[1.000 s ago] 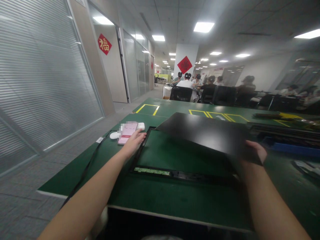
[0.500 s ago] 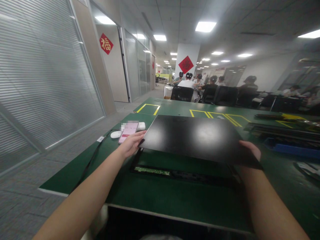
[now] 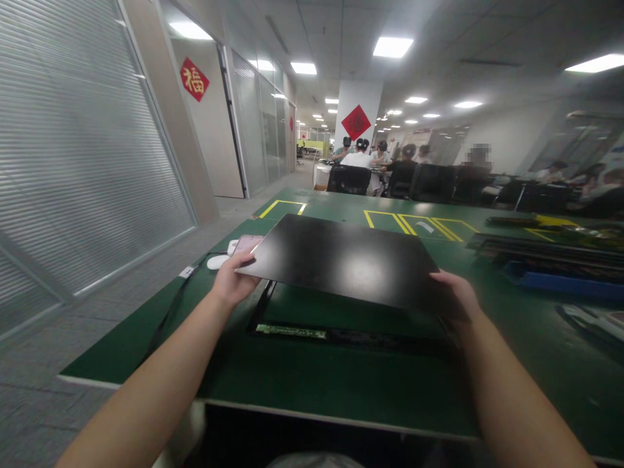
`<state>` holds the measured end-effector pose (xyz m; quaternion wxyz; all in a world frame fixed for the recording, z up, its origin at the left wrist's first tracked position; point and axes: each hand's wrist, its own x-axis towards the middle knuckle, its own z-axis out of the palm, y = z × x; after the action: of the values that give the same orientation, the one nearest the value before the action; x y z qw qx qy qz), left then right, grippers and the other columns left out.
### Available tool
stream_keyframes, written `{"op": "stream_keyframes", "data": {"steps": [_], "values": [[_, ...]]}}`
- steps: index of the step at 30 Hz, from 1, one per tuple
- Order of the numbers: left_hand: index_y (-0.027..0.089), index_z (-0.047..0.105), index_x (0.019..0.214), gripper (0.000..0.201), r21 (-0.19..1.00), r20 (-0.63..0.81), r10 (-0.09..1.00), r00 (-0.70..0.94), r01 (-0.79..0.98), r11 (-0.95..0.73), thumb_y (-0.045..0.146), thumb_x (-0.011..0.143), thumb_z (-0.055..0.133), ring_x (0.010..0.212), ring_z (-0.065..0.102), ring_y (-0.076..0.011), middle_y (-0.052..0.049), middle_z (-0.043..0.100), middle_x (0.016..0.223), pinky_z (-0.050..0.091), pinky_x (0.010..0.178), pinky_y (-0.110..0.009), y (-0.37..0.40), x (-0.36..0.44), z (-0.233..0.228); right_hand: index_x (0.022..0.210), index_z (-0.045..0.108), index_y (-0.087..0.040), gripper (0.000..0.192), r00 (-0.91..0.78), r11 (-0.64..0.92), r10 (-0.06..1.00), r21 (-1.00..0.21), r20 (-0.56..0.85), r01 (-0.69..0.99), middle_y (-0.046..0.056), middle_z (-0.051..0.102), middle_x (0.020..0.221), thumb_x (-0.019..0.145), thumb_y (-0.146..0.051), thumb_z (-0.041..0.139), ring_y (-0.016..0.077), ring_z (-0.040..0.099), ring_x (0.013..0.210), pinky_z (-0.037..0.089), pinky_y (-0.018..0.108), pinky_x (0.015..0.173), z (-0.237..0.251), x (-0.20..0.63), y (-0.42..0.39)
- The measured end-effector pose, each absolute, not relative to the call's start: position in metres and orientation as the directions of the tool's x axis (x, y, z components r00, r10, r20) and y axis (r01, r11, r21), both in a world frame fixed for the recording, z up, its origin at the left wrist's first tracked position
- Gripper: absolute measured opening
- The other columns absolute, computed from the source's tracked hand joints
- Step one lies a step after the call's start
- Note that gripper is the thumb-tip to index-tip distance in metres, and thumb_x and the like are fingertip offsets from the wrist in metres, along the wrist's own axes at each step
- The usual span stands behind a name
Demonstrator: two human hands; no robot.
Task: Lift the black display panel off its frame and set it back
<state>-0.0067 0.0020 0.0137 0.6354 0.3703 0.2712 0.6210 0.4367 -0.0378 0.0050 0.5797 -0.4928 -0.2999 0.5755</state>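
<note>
Our left hand (image 3: 231, 284) and right hand (image 3: 453, 296) have fingers pinching opposite near corners of the black panel (image 3: 344, 260), held flat above the black frame (image 3: 341, 335) on the green worktop (image 3: 312, 383).

Both forearms are showing bare from elbow to wrist, with the left hand (image 3: 231, 283) and right hand (image 3: 453, 296) wearing no gloves.

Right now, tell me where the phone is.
In the head view the phone lies on the green table, left of the black panel, just beyond the left hand.
</note>
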Motion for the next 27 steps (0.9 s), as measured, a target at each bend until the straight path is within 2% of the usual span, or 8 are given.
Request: {"op": "stream_keyframes", "data": {"steps": [2, 5, 9, 12, 18, 23, 27], "values": [[0.016, 0.069, 0.107, 0.045, 0.805, 0.103, 0.991, 0.084, -0.593, -0.033, 0.014, 0.063, 0.061, 0.071, 0.065, -0.0175, -0.004, 0.074, 0.092, 0.052, 0.062, -0.026, 0.001, -0.007, 0.015, 0.112, 0.064, -0.025, 0.043, 0.107, -0.188, 0.967, -0.931, -0.232, -0.314, 0.004, 0.075, 0.09, 0.069, -0.022, 0.058, 0.027, 0.071, 0.08, 0.057, 0.041, 0.073, 0.003, 0.436, -0.037], [0.017, 0.069, 0.11, 0.048, 0.815, 0.11, 0.989, 0.094, -0.579, -0.036, 0.016, 0.063, 0.061, 0.083, 0.067, -0.0227, -0.004, 0.074, 0.096, 0.054, 0.069, -0.031, -0.001, -0.007, 0.017, 0.112, 0.064, -0.024, 0.045, 0.044, -0.259, 0.961, -0.944, -0.273, -0.206, 0.005, 0.075, 0.092, 0.068, -0.021, 0.057, 0.0264, 0.07, 0.079, 0.056, 0.041, 0.072, -0.001, 0.434, -0.035], [0.016, 0.07, 0.109, 0.048, 0.817, 0.122, 0.99, 0.07, -0.573, -0.061, 0.015, 0.062, 0.061, 0.094, 0.066, -0.0233, -0.004, 0.074, 0.101, 0.053, 0.076, -0.03, -0.004, -0.004, 0.019, 0.097, 0.065, -0.019, 0.029, 0.099, -0.358, 0.921, -0.92, -0.376, -0.161, 0.006, 0.073, 0.081, 0.07, -0.017, 0.057, 0.0217, 0.068, 0.069, 0.055, 0.034, 0.066, -0.007, 0.438, -0.027], [0.016, 0.071, 0.108, 0.049, 0.828, 0.11, 0.992, 0.059, -0.558, -0.059, 0.015, 0.06, 0.061, 0.095, 0.066, -0.0234, -0.004, 0.074, 0.1, 0.053, 0.077, -0.029, -0.006, -0.001, 0.02, 0.086, 0.064, -0.016, 0.012, 0.215, -0.348, 0.903, -0.927, -0.372, -0.141, 0.005, 0.07, 0.072, 0.074, -0.016, 0.059, 0.0162, 0.065, 0.061, 0.052, 0.026, 0.059, -0.015, 0.447, -0.02], [0.016, 0.074, 0.1, 0.046, 0.877, 0.074, 0.996, 0.047, -0.479, -0.043, 0.014, 0.055, 0.063, 0.083, 0.067, -0.0236, -0.004, 0.075, 0.088, 0.052, 0.065, -0.028, -0.008, 0.004, 0.021, 0.081, 0.062, -0.015, 0.005, 0.305, -0.303, 0.897, -0.948, -0.319, -0.1, 0.006, 0.067, 0.07, 0.079, -0.014, 0.058, 0.0136, 0.063, 0.059, 0.049, 0.022, 0.052, -0.02, 0.457, -0.015], [0.016, 0.072, 0.099, 0.046, 0.888, 0.048, 0.998, 0.037, -0.458, -0.026, 0.013, 0.054, 0.064, 0.068, 0.065, -0.0194, -0.003, 0.073, 0.082, 0.051, 0.059, -0.027, -0.007, 0.003, 0.018, 0.099, 0.058, -0.015, 0.02, 0.403, -0.275, 0.876, -0.961, -0.265, -0.034, 0.005, 0.067, 0.067, 0.08, -0.009, 0.055, 0.013, 0.063, 0.055, 0.049, 0.022, 0.051, -0.007, 0.447, -0.022], [0.014, 0.068, 0.094, 0.05, 0.897, 0.006, 1.0, 0.016, -0.443, 0.002, 0.008, 0.046, 0.06, 0.063, 0.064, -0.0185, -0.002, 0.071, 0.075, 0.051, 0.056, -0.027, -0.002, 0.0, 0.011, 0.1, 0.053, -0.016, 0.023, 0.465, -0.314, 0.844, -0.949, -0.269, 0.019, 0.006, 0.067, 0.066, 0.078, -0.009, 0.055, 0.0156, 0.064, 0.055, 0.052, 0.025, 0.052, -0.001, 0.44, -0.024]]}}
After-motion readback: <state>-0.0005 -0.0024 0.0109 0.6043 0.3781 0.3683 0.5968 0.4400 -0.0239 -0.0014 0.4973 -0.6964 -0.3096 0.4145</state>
